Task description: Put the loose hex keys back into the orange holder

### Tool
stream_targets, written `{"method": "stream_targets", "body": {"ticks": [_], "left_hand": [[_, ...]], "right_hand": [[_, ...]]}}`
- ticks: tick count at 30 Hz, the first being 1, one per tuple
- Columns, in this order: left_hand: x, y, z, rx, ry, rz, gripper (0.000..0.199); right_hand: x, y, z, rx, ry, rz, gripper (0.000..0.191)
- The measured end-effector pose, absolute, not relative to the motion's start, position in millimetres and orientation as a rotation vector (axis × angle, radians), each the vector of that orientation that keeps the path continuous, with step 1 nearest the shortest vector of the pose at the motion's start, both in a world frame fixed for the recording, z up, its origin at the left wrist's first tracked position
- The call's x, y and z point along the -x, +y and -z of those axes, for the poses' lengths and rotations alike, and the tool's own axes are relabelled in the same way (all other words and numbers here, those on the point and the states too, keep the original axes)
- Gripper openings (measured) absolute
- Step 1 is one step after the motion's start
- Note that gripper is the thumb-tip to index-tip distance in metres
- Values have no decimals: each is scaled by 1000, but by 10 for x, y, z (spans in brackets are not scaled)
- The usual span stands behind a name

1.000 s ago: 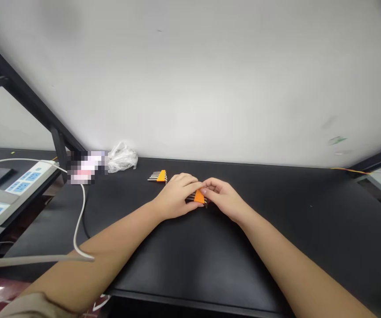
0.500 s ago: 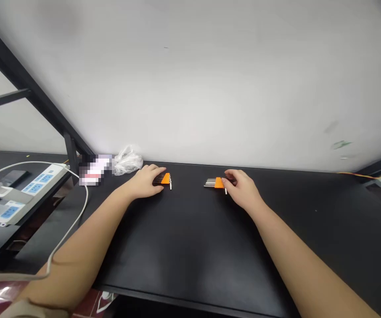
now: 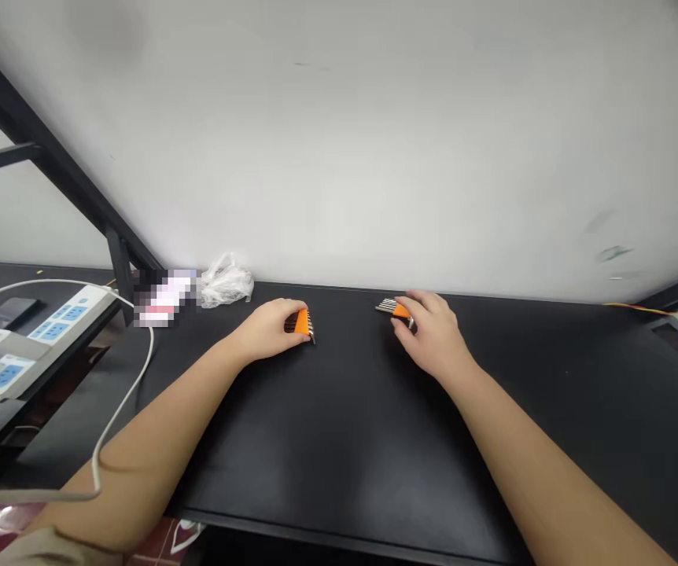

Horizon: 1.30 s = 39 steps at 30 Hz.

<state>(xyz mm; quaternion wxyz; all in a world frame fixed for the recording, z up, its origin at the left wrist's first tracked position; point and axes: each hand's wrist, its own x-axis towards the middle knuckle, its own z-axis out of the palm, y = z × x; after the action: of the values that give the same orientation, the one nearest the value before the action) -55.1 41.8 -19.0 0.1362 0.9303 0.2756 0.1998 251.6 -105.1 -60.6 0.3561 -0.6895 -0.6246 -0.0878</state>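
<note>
On the black table [image 3: 327,440] are two hex key sets, each with several silver L-shaped keys in an orange holder. My left hand [image 3: 265,330] is closed on the left hex key set [image 3: 302,321], thumb on its near edge and fingers on its far edge. The short bent ends of its keys point right. My right hand [image 3: 436,334] is closed round the right hex key set [image 3: 401,310], its fingers and thumb at the orange holder. The long keys of this set stick out to the left, and the hand hides part of its right end.
A crumpled clear plastic bag [image 3: 226,281] lies at the back left beside a blurred-out item [image 3: 165,299]. White power strips [image 3: 59,322] sit on the left-hand table. A white cable [image 3: 138,385] hangs across my left forearm. A white wall [image 3: 339,173] rises behind.
My left hand has drawn in round the left hex key set, which has turned slightly and shifted right. My right hand has closed on the right set, now tilted and moved a little right and back.
</note>
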Motion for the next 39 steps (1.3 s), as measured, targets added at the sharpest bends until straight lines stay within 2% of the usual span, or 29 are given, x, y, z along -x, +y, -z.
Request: {"method": "stream_targets", "body": {"ticks": [3, 7, 11, 20, 26, 39], "left_hand": [[460, 199, 142, -2666, 664, -580, 50], [313, -108, 92, -2690, 486, -575, 46], [222, -291, 68, -2802, 375, -589, 29], [211, -280, 110, -2837, 492, -639, 30], [180, -313, 153, -2849, 492, -676, 40], [90, -419, 208, -2855, 556, -673, 38]], "right_hand": [[-2194, -1151, 481, 1443, -1651, -220, 38], [-1804, -1211, 439, 1140, -1521, -962, 60], [-1690, -1202, 451, 1014, -1408, -1241, 64], [-1711, -1209, 457, 1087, -1422, -1135, 53], [-1633, -1186, 474, 1174, -1300, -1055, 31], [-1615, -1116, 554, 1367, -1186, -1017, 47]]}}
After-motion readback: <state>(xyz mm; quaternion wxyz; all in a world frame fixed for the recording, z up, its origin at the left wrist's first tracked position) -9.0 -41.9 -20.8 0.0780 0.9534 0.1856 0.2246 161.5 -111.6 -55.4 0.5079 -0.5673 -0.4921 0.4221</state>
